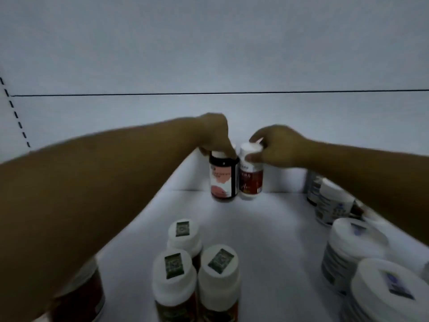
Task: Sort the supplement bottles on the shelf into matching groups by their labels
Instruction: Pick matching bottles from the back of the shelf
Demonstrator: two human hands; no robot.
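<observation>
At the back of the white shelf (267, 228), a dark bottle with a pink and white label (223, 180) stands upright. My left hand (214, 133) grips its white cap from above. Touching its right side is a white bottle with a dark red label (251, 180); my right hand (276, 145) holds that one by its cap. Near the front stand three white-capped bottles with green stickers on top (183, 231) (173, 266) (219, 259), grouped tightly together.
Along the right side stand several wide white-lidded jars with blue labels (352, 242) (390, 287) (332, 198). A dark red jar (81, 296) sits at the front left, partly under my left forearm. The shelf's back wall rises just behind the held bottles.
</observation>
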